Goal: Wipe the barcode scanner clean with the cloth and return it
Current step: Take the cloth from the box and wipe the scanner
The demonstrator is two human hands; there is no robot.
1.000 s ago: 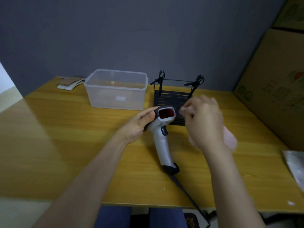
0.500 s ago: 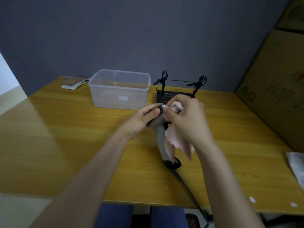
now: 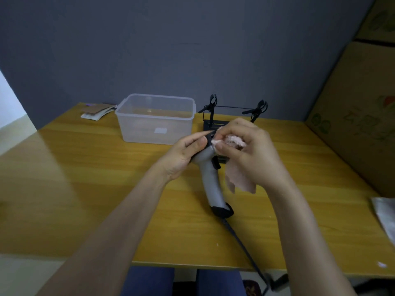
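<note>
Since a second ago the right hand (image 3: 250, 150) has carried the pale pink cloth (image 3: 237, 178) from the right of the scanner onto its head, covering the red scan window that was then showing; the cloth's loose end hangs down beside the handle.

The left hand (image 3: 183, 157) is curled around the dark head of the grey pistol-shaped barcode scanner (image 3: 210, 180), thumb and forefinger pinching it from the left. The right hand is closed on a bunched part of the cloth, fingertips pressing it against the head.

The scanner is held over the middle of the yellow wooden table (image 3: 85, 189), head toward the far side and handle pointing to the near edge, with the black butt close to or on the tabletop; I cannot tell which. Its black cable (image 3: 243, 246) runs off the near edge.

The left hand's hold is only a pinch high on the head, so a hard push from the cloth could probably twist the scanner out of it. The dangling cable might snag or drag when the scanner is moved to the black wire stand (image 3: 233, 116) just behind the hands.

The body looks smooth, light grey plastic with a dark trigger.
</note>
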